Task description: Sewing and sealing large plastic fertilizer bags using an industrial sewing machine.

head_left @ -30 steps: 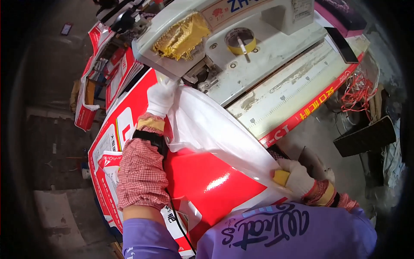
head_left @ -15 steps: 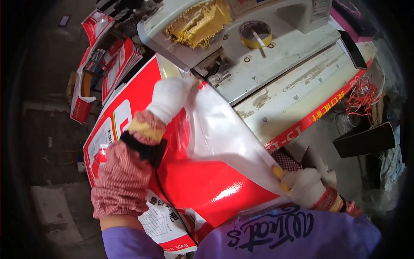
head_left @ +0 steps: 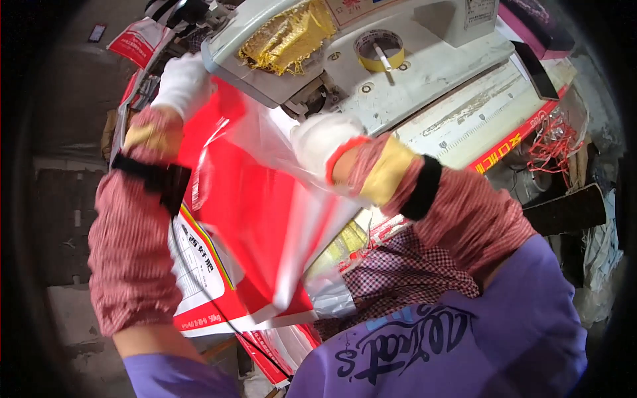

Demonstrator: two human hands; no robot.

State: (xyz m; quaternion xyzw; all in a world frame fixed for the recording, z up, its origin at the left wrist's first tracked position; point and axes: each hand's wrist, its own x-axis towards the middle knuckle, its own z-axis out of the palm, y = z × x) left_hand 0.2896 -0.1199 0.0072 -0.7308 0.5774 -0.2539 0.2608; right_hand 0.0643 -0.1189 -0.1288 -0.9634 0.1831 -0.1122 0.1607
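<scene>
A large red and white printed plastic sack [head_left: 242, 192] hangs blurred in front of me, its lower part over my lap. At its upper left corner, my left hand [head_left: 182, 83] in a white knit glove is closed on the sack's edge. My right hand [head_left: 325, 140], gloved the same way, grips the sack's pale edge beside the needle end of a grey sewing machine [head_left: 431, 73]; its fingertips are partly hidden. Both forearms wear red striped sleeve covers, and a checked apron [head_left: 405, 268] shows below the sack.
A yellow tape roll [head_left: 379, 52] with a thin white stick lies on the machine, near a torn yellow woven wrap [head_left: 288, 36]. Red string [head_left: 556, 142] is tangled at the right, above a dark board [head_left: 570, 215]. Another red and white sack [head_left: 139, 41] lies at far left.
My left hand has moved up and left, pulling the sack's corner along. The right hand has come up from the lower right to the machine's needle end, and the sack has swung left.
</scene>
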